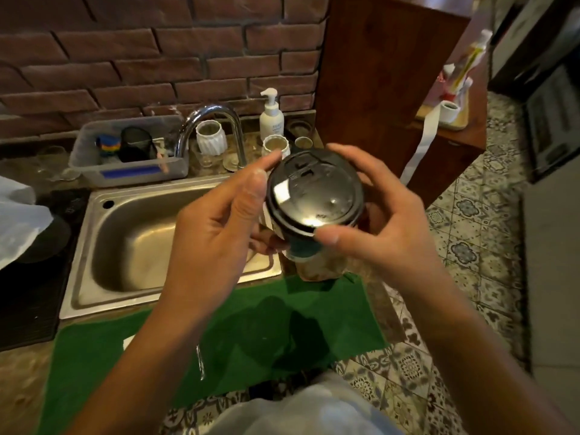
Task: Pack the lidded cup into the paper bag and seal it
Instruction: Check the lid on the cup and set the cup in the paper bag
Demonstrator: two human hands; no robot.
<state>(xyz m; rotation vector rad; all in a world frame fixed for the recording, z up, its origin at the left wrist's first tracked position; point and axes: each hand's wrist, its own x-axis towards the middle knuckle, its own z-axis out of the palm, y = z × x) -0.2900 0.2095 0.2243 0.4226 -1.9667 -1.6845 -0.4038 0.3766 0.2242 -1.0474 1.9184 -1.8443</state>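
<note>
Above the green mat [251,334] and the edge of the sink [131,240], two hands hold a cup [303,246] up in the air. The cup has a black lid [315,196] on top, and the lid faces the camera. The left hand [219,227] is on the left side of the cup, with its fingers curled around the side and under it. The right hand [383,215] is on the right side, and its thumb presses on the near rim of the lid. Both hands are partly closed around the cup and touch it. Just under the cup is something brown and crinkly [320,268] on the surface, maybe the paper bag, but it is too blurry to tell. Behind the hands are a shiny tap [213,120], a white soap bottle [271,116] and some small white jars [211,136]. A grey tub [125,171] sits to the left of the tap, by the brick wall [141,51].
</note>
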